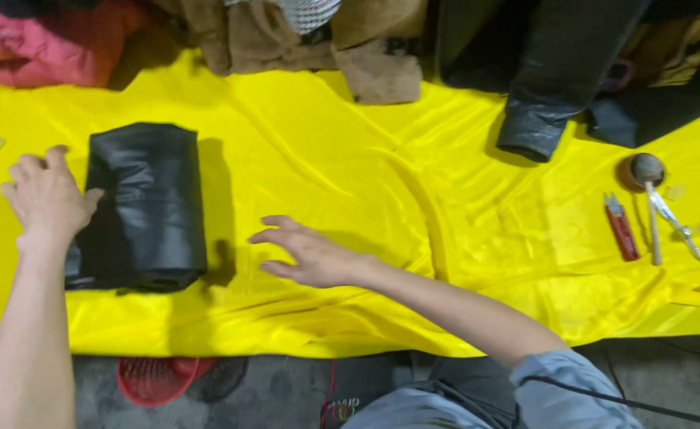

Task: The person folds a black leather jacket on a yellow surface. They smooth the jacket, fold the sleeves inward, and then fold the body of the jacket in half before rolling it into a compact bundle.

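Glossy black bundle, satiny yellow cloth

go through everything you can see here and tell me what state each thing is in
Black garment: folded into a neat rectangle, flat on the cloth.
Yellow cloth: spread out, creased.
Left hand: open, at the garment's left edge.
Right hand: open, fingers spread, beside the garment, apart from it.
Red snips: lying shut.
Scissors: lying flat.
Dark jacket: unfolded, heaped.

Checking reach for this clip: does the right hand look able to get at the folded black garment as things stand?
Probably yes. The right hand hovers open just beside the folded black garment, with only bare yellow cloth between them. The left hand rests at the garment's other edge.
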